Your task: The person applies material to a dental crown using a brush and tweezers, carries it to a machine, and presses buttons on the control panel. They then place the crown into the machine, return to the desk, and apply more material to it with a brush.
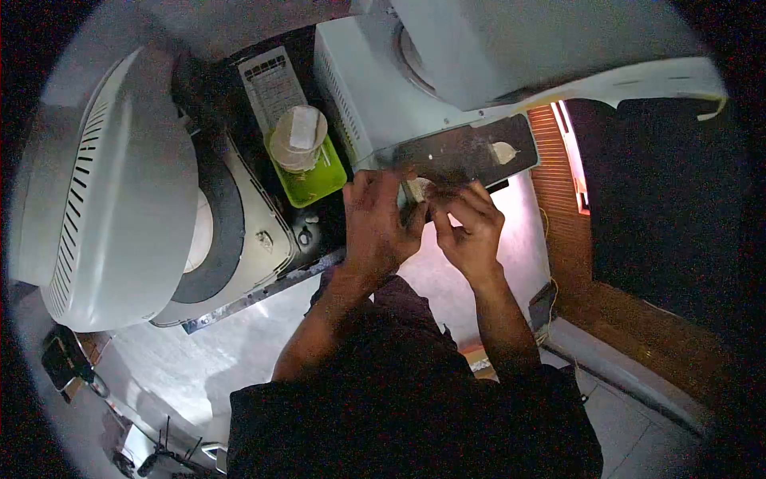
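Pale, small, flat piece (418, 190) pinched between fingertips of both hands, left hand (377, 223) and right hand (471, 231) meeting at the near edge of a dark flat rectangular panel (467, 150). Sat against a white machine housing (375, 88). Just left, a beige tape roll (297, 137) in a green plastic tray (315, 182).

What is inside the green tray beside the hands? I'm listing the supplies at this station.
A roll of pale tape stands in the green tray, filling most of it. Anything beneath the roll is covered.
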Motion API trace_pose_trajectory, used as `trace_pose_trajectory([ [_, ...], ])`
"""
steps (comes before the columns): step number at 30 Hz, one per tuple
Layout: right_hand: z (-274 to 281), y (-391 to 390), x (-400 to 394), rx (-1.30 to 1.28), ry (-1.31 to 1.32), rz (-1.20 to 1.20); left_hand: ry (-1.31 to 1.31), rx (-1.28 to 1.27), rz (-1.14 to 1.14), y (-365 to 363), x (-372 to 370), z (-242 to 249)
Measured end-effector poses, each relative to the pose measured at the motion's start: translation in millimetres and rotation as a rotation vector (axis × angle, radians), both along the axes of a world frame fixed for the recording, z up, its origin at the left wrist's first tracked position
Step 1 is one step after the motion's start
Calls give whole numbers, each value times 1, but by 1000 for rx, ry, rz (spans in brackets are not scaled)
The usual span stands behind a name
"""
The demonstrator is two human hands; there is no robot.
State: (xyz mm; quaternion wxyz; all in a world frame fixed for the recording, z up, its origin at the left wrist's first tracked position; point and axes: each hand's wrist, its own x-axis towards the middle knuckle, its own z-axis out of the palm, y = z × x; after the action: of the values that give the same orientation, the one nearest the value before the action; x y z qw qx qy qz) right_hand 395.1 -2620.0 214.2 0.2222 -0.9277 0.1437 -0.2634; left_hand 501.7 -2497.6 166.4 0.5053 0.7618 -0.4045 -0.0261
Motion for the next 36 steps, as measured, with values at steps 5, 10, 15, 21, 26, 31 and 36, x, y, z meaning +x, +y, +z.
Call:
trace_pose_trajectory([
  [5, 1, 1, 0, 75, -46, -61, -8, -18, -8, 0, -1, -1],
  [10, 6, 2, -3, 82, -80, -127, -5, 18, 10, 0, -3, -1],
  [15, 8, 3, -14, 110, -135, -166, -61, 43, 27, -1, -5, 1],
  [21, 10, 0, -42, 160, -119, -299, 18, 27, 145, 27, 6, 10],
  [26, 7, 2, -61, 188, -142, -299, 108, 180, 296, 62, 57, -11],
  [31, 1, 4, -72, 259, -143, -311, 267, 645, 369, 49, 68, -12],
  [36, 2, 2, -85, 266, -215, -278, 299, 490, 381, 56, 61, -3],
])
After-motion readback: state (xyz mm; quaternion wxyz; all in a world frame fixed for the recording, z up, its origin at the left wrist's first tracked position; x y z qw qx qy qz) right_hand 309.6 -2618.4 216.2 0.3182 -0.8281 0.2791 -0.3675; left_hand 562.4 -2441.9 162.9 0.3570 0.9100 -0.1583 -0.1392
